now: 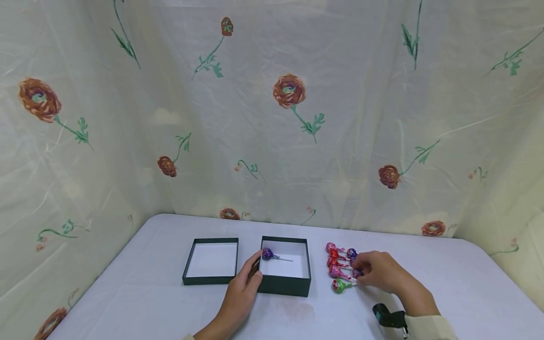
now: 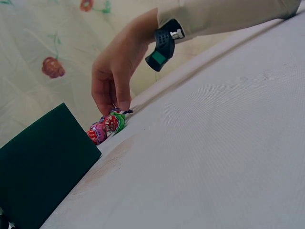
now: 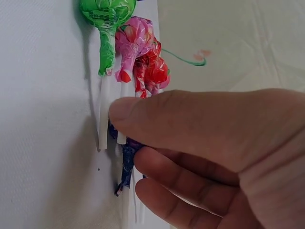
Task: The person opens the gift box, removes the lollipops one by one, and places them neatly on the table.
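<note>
My left hand (image 1: 240, 295) rests against the left wall of an open dark green box (image 1: 284, 286), thumb and forefinger spread along it. A purple lollipop (image 1: 267, 254) lies inside, its white stick pointing right. To the right, my right hand (image 1: 382, 272) pinches a purple-wrapped lollipop (image 3: 127, 164) between thumb and fingers, low over the table. Beside it runs a column of lollipops, with a green one (image 1: 338, 286) nearest me and a pink one (image 1: 335, 272) behind it. Another purple lollipop (image 1: 351, 253) lies just beyond my fingertips. My left hand is hardly visible in the left wrist view.
A shallow dark-rimmed box lid (image 1: 209, 280) with a white inside lies left of the box. White cloth covers the table (image 1: 140, 302). A flowered curtain (image 1: 340, 141) hangs behind and along both sides. A black device (image 1: 388, 317) sits on my right wrist.
</note>
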Available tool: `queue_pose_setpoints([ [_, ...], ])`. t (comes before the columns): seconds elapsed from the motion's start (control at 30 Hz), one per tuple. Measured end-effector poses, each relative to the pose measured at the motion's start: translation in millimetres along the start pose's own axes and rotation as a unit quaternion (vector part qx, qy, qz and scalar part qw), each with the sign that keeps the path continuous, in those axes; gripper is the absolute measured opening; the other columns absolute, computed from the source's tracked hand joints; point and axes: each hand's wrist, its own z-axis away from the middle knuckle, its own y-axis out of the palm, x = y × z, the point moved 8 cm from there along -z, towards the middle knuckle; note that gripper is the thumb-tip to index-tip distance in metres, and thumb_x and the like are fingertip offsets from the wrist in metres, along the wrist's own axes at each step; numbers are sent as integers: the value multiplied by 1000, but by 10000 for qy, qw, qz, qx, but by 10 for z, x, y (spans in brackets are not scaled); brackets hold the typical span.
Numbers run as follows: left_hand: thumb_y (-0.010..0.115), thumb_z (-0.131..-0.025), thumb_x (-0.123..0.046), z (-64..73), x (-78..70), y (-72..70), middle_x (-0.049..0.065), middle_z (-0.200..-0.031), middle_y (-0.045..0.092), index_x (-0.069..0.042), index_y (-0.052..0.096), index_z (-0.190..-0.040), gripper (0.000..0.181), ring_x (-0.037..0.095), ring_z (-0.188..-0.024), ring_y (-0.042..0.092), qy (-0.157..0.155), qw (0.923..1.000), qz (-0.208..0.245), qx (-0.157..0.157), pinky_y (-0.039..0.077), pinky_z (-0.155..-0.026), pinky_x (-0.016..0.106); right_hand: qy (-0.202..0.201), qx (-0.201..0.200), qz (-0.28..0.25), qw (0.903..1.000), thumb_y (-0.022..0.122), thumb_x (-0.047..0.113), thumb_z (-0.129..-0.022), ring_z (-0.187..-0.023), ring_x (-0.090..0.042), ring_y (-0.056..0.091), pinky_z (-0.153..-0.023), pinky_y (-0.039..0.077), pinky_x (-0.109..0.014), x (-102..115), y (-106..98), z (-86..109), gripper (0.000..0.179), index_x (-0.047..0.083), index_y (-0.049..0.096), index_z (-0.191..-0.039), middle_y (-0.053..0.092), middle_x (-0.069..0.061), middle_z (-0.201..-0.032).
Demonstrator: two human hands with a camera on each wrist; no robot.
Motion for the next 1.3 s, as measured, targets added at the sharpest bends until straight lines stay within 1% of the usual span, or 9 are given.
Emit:
queue_pose_setpoints([
  [0.23, 43, -101, -20, -1, 1, 8, 7, -154, 34, -27, 40, -147, 47, 30, -140, 32, -43, 10000, 22, 31, 33, -108, 52, -1, -112, 120, 9999, 77, 0, -75, -72, -18, 46, -63, 40, -32, -27, 1, -12, 21, 11, 70, -92, 52, -2, -74],
  [0.5, 42, -101, -20, -17, 41, 25, 4, -155, 33, -25, 38, -148, 47, 27, -141, 32, -160, 9998, 83, 77, 34, -108, 50, 60, -230, 149, 9996, 77, -1, -75, -73, -18, 48, -66, 46, -31, -53, 4, -35, 22, 9, 70, -92, 55, -2, -75],
  [0.67, 42, -101, -20, -8, 27, 18, 5, -154, 33, -26, 39, -148, 47, 29, -140, 32, -103, 9999, 73, 53, 33, -108, 52, 64, -237, 152, 9996, 77, -1, -75, -73, -18, 48, -65, 46, -31, -51, -1, -39, 21, 9, 70, -93, 55, -1, -75],
  [0.87, 43, -101, -19, -3, 17, 12, 6, -154, 33, -26, 39, -147, 47, 31, -140, 32, -41, 10000, 49, 25, 33, -108, 53, -19, -278, 212, 9994, 77, 1, -76, -74, -18, 48, -66, 46, -32, -20, -31, -31, 20, 9, 70, -92, 55, 0, -76],
  [1.1, 43, -101, -19, -9, 24, 18, 6, -154, 34, -25, 39, -148, 48, 30, -140, 33, -72, 10000, 50, 5, 34, -107, 51, -160, -344, 282, 9989, 78, 3, -76, -74, -17, 48, -67, 47, -33, 14, -45, -29, 18, 9, 70, -92, 56, 1, -76],
  [1.3, 43, -101, -19, -11, 19, 10, 7, -154, 34, -26, 39, -148, 47, 30, -139, 33, -40, 10000, 11, 7, 34, -107, 52, -288, -426, 194, 9985, 76, 5, -78, -74, -17, 50, -68, 49, -33, 54, -58, -40, 15, 9, 70, -92, 58, 2, -77],
])
